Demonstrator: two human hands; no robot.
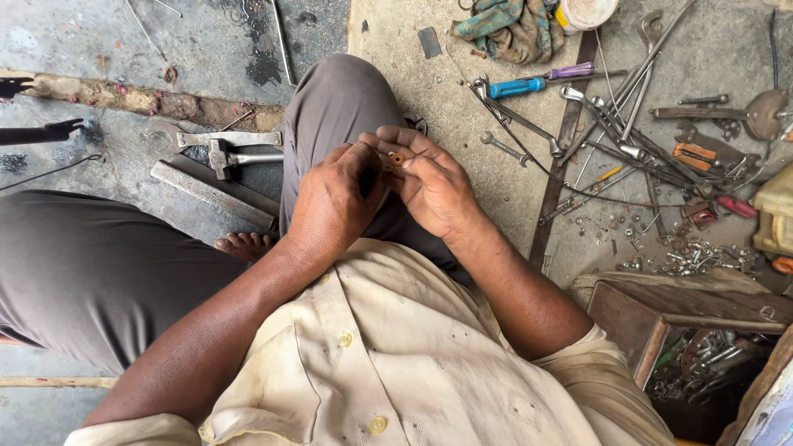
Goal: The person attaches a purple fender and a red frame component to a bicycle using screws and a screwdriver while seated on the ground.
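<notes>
I observe the left hand (334,206) and right hand (434,186) pinching a small round brass-coloured metal fitting (398,158) between pressed fingertips. Judged step: aligning the part. Next move calls for a steady twist, hands kept close

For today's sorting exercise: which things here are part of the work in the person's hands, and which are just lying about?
In hand:
left hand
right hand
small brass ring, pinched between the fingertips

Lying about:
open-end wrench
hammer
blue-handled screwdriver
crumpled rag
loose nuts
wooden box
</notes>
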